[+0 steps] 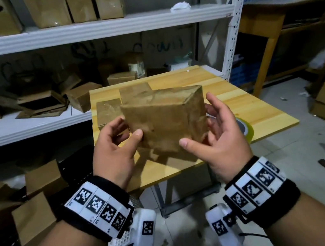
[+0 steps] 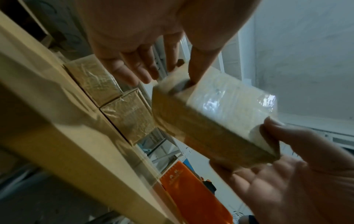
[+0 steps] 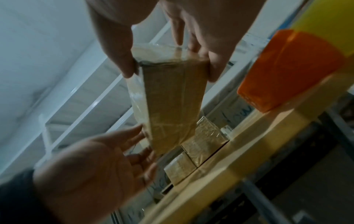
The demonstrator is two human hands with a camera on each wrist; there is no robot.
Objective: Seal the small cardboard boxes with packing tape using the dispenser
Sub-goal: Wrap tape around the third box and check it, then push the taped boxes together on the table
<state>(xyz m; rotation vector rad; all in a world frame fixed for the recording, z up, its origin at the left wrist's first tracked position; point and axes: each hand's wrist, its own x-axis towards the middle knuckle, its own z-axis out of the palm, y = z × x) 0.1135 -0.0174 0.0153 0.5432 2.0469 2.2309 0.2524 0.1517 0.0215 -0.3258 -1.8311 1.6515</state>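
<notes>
A small brown cardboard box, wrapped in clear tape, is held in the air above the wooden table. My left hand pinches its left end, thumb on the near face and fingers behind. My right hand grips the right end, thumb at the lower near corner. In the right wrist view the box sits between the right thumb and fingers. The yellow tape roll lies on the table behind my right hand, on its orange dispenser.
Two more taped boxes rest on the table's far left part. White metal shelves with several cardboard boxes stand behind and to the left. Open boxes lie on the floor at the left.
</notes>
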